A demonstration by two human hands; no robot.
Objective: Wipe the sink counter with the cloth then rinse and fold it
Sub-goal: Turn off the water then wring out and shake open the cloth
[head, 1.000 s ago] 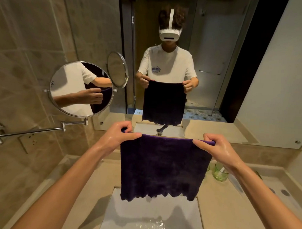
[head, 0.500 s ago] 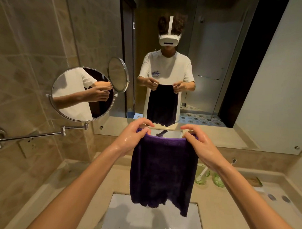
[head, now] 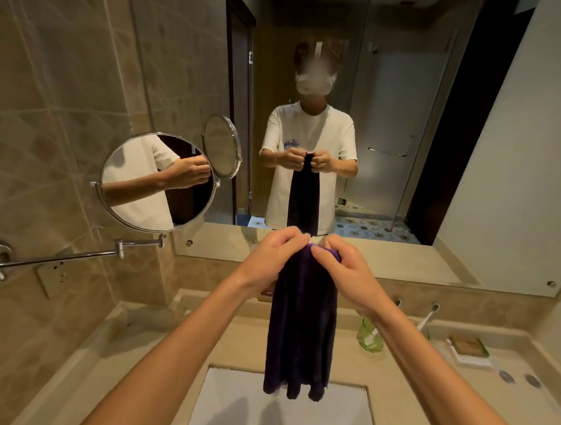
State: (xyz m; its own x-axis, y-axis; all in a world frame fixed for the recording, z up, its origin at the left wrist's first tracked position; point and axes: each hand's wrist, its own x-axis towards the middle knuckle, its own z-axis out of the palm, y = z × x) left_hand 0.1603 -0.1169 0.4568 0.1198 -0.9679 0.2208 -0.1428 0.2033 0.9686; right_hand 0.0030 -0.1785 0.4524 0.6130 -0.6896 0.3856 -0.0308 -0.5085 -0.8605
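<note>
2 hands are being held close together above the sink, and the top edge of the purple cloth [head: 301, 324] is being pinched between them. The left hand [head: 272, 259] is gripping the cloth with curled fingers at 1 upper corner; the right hand [head: 344, 273] is gripping it beside that, thumb and fingers closed over the same bunched edge. The 2 hands are nearly touching. The cloth is hanging straight down in a narrow doubled strip, its lower hem dangling just over the back rim of the sink [head: 222, 398], clear of the bench [head: 159, 360].

Judging by this, the folding step is being carried out, with the wiping and rinsing probably done; whether the cloth is wet cannot be told from the fabric.

For a good fold, the 2 top corners are best being matched exactly before the grip is being changed, so that the side edges are lying flush. The lower hem is looking uneven, so it is worth being shaken or smoothed level before a further fold is being made. The strip is best being kept out of the sink basin, where it could be picking up water.

Near the bench's right edge, a green glass [head: 368, 337] holding a toothbrush [head: 426, 317] is standing, well apart from the cloth.
</note>
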